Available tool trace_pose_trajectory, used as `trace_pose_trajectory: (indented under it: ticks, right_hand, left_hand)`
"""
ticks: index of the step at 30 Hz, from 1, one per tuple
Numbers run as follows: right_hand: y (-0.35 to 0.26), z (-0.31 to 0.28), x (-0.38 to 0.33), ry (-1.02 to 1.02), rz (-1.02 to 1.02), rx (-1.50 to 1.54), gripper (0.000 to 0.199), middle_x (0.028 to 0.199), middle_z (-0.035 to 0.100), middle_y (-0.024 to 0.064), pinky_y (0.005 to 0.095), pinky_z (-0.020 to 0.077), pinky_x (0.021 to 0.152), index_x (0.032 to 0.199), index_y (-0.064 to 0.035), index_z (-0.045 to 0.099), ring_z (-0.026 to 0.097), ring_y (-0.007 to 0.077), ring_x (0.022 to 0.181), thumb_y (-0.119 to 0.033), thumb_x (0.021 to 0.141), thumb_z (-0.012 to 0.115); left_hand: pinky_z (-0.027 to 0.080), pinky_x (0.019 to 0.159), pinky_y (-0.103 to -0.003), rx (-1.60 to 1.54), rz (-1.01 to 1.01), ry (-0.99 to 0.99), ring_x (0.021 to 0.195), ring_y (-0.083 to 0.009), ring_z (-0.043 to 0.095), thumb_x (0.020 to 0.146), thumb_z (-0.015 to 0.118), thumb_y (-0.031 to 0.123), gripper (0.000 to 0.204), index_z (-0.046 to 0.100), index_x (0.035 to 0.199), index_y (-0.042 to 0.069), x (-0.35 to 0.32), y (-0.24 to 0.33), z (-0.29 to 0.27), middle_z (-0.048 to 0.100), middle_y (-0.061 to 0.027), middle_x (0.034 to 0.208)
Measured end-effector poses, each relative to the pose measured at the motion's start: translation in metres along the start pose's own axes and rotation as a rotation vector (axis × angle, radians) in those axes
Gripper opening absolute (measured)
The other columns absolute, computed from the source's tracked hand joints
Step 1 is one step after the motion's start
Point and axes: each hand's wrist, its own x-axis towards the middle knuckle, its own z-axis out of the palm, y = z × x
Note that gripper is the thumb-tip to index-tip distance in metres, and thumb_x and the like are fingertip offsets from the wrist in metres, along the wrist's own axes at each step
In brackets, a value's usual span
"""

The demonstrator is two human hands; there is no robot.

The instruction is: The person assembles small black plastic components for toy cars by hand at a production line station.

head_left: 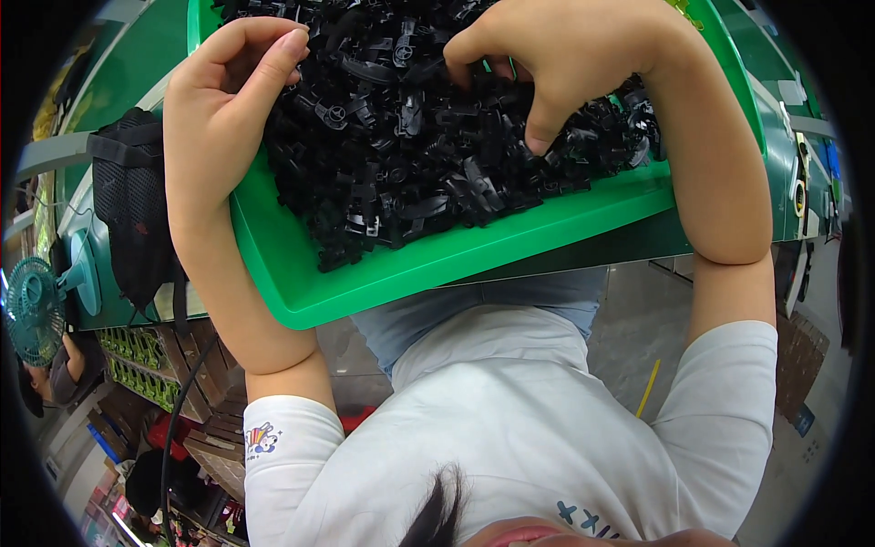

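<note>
Sorting black plastic parts [428,137] in a green tray [383,278].
Parts are pinched by the right hand [565,64]; the left hand [223,109] is curled, its grip unclear.

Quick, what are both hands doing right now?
Left hand: fingers pinched over the heap of small black plastic parts; hold unclear.
Right hand: fingers curled into the heap; hold unclear.

Shallow green plastic tray [437,260]: heaped black plastic clip parts [428,137] fill its middle, both hands buried there. Free room: bare strip along near rim. Black mesh bag [132,205] crowds left edge.
</note>
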Motion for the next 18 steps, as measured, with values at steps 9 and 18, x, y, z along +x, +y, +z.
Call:
trace_pose_trajectory:
  ticks: [9,18]
  right_hand:
    - [0.031,0.027,-0.001,0.526,-0.454,-0.426,0.056,0.094,0.064,0.0147,0.0376,0.0485,0.075,0.116,0.0002,0.058,0.061,0.0276,0.087,-0.024,0.072,0.083]
    - [0.037,0.005,0.018,0.047,-0.22,0.512,0.038,0.083,0.06,0.0038,0.0288,0.0457,0.067,0.109,-0.0022,0.061,0.054,0.0153,0.073,-0.013,0.078,0.079]
  left_hand:
    - [0.046,0.067,-0.019,0.043,0.033,0.014,0.074,-0.005,0.059,0.092,0.069,0.014,0.016,0.07,0.098,0.0,0.001,0.001,0.004,0.066,0.0009,0.081]
    - [0.045,0.064,-0.018,0.06,0.039,0.023,0.07,-0.0034,0.057,0.091,0.069,0.013,0.014,0.069,0.095,0.0,0.001,0.001,0.002,0.064,0.0024,0.075]
